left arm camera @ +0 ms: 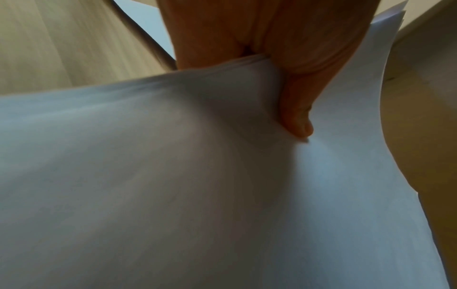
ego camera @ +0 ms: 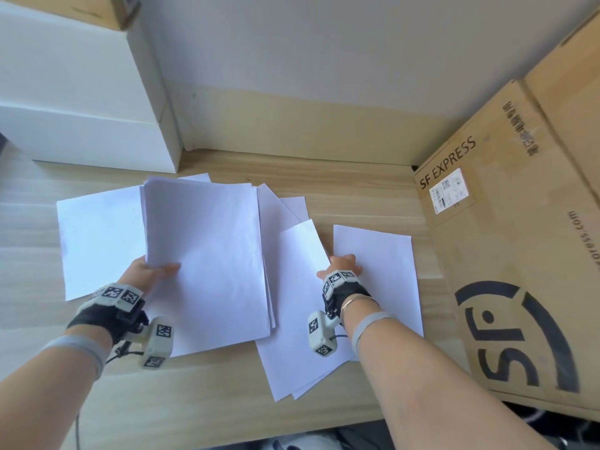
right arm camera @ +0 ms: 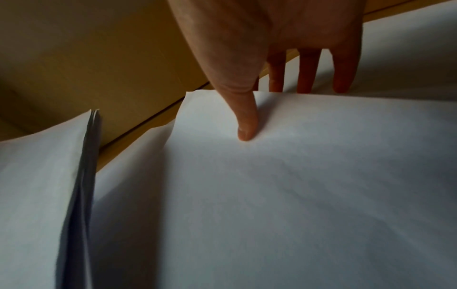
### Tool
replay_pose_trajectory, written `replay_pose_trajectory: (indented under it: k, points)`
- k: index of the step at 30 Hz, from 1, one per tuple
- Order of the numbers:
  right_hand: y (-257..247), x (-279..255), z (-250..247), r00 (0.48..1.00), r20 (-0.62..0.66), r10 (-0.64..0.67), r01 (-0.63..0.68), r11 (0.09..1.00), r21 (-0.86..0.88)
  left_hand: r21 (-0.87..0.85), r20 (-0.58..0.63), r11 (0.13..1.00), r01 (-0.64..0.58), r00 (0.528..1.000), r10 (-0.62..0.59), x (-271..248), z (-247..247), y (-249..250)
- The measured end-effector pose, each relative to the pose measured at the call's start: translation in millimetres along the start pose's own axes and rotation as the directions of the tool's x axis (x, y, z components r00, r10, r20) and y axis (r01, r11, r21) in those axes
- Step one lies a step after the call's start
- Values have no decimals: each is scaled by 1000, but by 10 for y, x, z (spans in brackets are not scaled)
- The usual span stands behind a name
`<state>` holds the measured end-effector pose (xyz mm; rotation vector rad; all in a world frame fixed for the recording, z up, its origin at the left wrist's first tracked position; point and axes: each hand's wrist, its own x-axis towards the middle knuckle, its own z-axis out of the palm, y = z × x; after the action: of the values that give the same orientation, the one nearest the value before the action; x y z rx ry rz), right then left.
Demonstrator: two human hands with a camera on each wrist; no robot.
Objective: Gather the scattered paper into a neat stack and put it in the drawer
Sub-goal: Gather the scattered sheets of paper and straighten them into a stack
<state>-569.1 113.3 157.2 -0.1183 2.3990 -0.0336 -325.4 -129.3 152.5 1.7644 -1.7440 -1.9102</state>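
Note:
White paper sheets lie scattered on the wooden table (ego camera: 194, 401). My left hand (ego camera: 159, 271) grips a stack of sheets (ego camera: 207, 254) at its left edge, thumb on top and fingers hidden beneath. In the left wrist view the thumb (left arm camera: 296, 121) presses onto the stack (left arm camera: 173, 185). My right hand (ego camera: 337, 269) pinches the right edge of an angled sheet (ego camera: 298, 313). Its thumb (right arm camera: 245, 127) lies on top of that sheet (right arm camera: 296, 195) and the fingers (right arm camera: 306, 78) reach behind the edge. Single sheets lie at the left (ego camera: 97, 238) and at the right (ego camera: 383, 287). No drawer is in view.
A large SF Express cardboard box (ego camera: 519, 254) stands on the table at the right, close to the rightmost sheet. White boxes (ego camera: 81, 108) are stacked at the back left. A wall (ego camera: 324, 60) closes the back. The table's front edge runs near my forearms.

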Motion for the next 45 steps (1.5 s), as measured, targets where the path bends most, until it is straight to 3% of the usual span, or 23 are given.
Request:
replay_pose_trajectory:
  k: [10,14,24,30,34,43,45]
  points:
    - [167,-9,99,980,-117,-164,186,960,210,56,6,998,6,1000,-6,21,95,-8]
    - [322,-42,17,968,-203,-147,213,911,353,39,7,999,10,1000,-11,43,75,-8]
    - [731,47,-387,957,-238,-163,236,917,321,44,51,999,-2,999,0,68,111,20]
    - [775,63,-393,959,-234,-160,245,883,400,61,130,998,23,991,-31,54,169,-11]
    - [796,76,-353,957,-211,-197,263,899,350,68,150,997,28,988,-38,87,224,-37]
    - [771,146,-331,945,-324,-44,204,853,480,50,163,997,57,984,-64,176,274,-94]
    - [655,119,-296,962,-270,-43,182,838,515,60,170,996,68,982,-77,175,270,-96]
